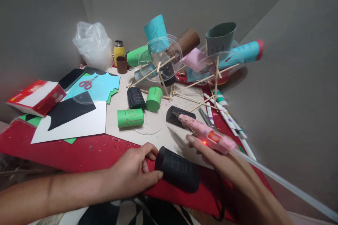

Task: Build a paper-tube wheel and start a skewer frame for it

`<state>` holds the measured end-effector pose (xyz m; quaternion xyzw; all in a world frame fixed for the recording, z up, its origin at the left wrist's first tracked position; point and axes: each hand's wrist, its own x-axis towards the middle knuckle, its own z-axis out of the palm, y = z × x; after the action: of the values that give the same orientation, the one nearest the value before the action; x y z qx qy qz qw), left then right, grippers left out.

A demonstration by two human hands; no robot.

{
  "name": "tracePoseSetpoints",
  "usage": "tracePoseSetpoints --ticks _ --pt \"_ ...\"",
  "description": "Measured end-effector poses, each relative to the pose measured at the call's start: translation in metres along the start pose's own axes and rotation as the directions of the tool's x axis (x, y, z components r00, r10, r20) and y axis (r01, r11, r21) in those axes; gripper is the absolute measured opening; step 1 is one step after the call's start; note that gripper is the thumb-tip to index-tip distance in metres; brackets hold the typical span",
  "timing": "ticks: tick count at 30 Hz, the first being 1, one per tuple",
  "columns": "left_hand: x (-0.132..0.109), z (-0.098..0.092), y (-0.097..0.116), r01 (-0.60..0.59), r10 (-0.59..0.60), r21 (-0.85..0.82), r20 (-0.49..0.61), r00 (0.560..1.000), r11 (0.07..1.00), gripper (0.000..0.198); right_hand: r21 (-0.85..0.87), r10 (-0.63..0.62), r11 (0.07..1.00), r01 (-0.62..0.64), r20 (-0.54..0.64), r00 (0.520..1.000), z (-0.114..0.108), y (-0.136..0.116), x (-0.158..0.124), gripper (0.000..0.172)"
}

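Note:
My left hand (144, 168) pinches the left rim of a black paper tube (178, 170) near the table's front edge. White and faint lines are drawn on its side. In my right hand (211, 154) is a pink hot glue gun (203, 130) with a red light lit and a long glue stick (285, 177) sticking out behind. Its nozzle points up and left, over another black paper tube (174, 114) lying on the board. Close by stand a third black tube (136, 98) and a green tube (154, 99); another green tube (130, 117) lies on its side.
Behind stands a stick frame (160, 74) carrying clear discs and coloured paper tubes. Markers (232, 119) lie at right. At left are red scissors (86, 84) on blue paper, a red-and-white tissue pack (37, 96), a plastic bag (93, 45) and a yellow bottle (118, 51).

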<state>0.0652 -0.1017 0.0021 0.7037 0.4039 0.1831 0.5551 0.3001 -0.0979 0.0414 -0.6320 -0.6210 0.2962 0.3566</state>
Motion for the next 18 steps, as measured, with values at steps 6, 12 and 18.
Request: tracePoseSetpoints --ticks 6,12,18 --pt "0.001 0.001 0.003 0.032 -0.032 -0.010 0.016 0.999 0.999 0.043 -0.027 0.074 0.997 -0.075 -0.035 0.997 0.005 0.032 -0.044 0.053" --pt "0.004 0.005 0.000 -0.061 0.056 -0.078 -0.064 0.996 0.995 0.047 0.055 0.186 0.982 -0.183 -0.046 0.982 0.012 0.030 -0.063 0.058" --pt "0.003 0.008 0.000 -0.032 0.002 -0.573 -0.053 0.999 0.819 0.063 0.156 0.330 0.934 -0.321 -0.030 0.944 0.029 0.007 -0.068 0.062"
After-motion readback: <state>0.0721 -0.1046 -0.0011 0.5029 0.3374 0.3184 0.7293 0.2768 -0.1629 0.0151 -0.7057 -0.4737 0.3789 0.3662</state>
